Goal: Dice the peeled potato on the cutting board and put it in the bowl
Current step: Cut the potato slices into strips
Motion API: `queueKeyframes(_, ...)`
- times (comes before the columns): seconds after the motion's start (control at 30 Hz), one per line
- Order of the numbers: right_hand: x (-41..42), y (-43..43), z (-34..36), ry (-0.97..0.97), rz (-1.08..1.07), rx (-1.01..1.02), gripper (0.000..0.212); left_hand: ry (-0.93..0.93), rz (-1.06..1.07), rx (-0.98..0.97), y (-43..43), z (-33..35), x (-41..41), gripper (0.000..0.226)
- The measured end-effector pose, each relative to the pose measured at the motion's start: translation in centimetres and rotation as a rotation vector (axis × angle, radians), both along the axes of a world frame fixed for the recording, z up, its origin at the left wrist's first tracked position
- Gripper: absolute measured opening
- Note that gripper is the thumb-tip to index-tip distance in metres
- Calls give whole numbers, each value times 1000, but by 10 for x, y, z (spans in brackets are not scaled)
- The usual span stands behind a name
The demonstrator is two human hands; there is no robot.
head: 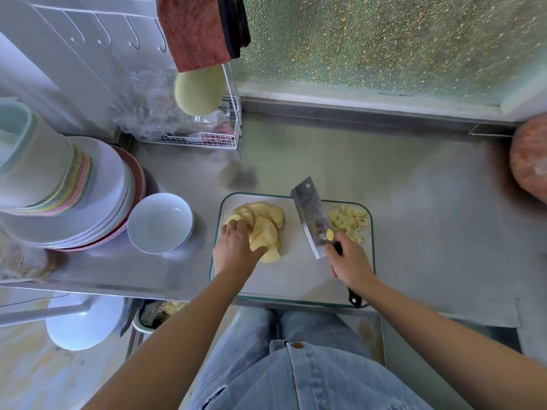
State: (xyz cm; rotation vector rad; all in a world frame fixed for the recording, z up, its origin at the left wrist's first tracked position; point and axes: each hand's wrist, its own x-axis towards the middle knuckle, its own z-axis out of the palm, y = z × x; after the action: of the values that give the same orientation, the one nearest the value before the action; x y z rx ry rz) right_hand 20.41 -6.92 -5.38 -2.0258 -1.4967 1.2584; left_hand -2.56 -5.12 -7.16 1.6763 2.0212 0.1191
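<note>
Potato slices (268,232) gripped by left hand (236,247), right hand (352,263) gripping one cleaver (312,217), one diced pile (349,220), one bowl (159,223)

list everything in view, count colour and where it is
steel counter: one, grey, under everything
cutting board: one, clear with green rim, counter front
potato slices: one pile, pale yellow, board's left half
diced potato: one pile, pale yellow, board's right far corner
cleaver: one, steel blade, black handle, over the board between the piles
bowl: one, white, empty, left of the board
plates: one stack, pastel, left of the bowl
wire rack: one, white, back of counter
cloth: one, reddish brown, hanging above the rack
left hand: fingers hold the potato slices
right hand: grips the cleaver handle
</note>
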Motion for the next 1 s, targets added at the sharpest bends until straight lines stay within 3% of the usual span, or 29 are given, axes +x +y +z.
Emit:
queueKeyframes(0.23,3,1,0,30,-4,-11,13,97,-22,-70,7,2,6,58)
queueKeyframes(0.4,5,2,8,97,-22,-6,16,-150,93,-119,13,6,-3,49)
queueKeyframes(0.57,3,1,18,186,102,-19,17,-517,428,-110,15,10,-13,32)
queueKeyframes(0.8,-16,2,8,77,311,-71,24,-550,572,-53,9,12,-30,18)
queueKeyframes(1.0,-8,4,16,136,205,-35,22,-728,604,-30,7,17,-31,9)
